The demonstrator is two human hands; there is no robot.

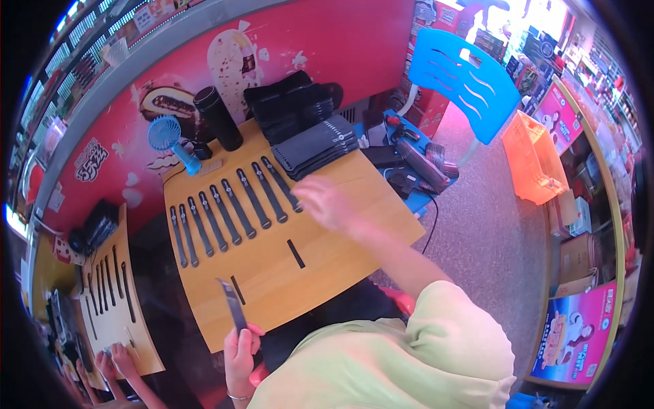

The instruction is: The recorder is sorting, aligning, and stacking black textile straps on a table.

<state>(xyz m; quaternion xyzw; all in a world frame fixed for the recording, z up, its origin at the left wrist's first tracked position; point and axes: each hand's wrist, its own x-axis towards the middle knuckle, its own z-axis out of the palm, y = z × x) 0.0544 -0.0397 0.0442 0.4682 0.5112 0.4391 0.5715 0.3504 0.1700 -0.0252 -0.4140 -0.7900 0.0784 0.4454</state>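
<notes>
My left hand [243,344] is closed around the lower end of a dark flat strip [234,305], which points up over the table's near edge. My right hand [327,204] is stretched out over the table, fingers extended, beside the rightmost of several black straps [255,198]. Its fingertips are at that strap's lower end; whether they touch it I cannot tell. The straps lie side by side in a slanted row, each with a small pale mark near its far end. Two short black strips, one on the left [238,290] and one on the right [296,253], lie nearer to me.
Behind the straps stand a blue handheld fan [165,140], a black cylinder [218,119] and stacked black sleeves [315,144]. A blue chair [466,78] with dark bundles stands right of the wooden table [368,225]. Another person's hands [116,361] work at the left table [139,327].
</notes>
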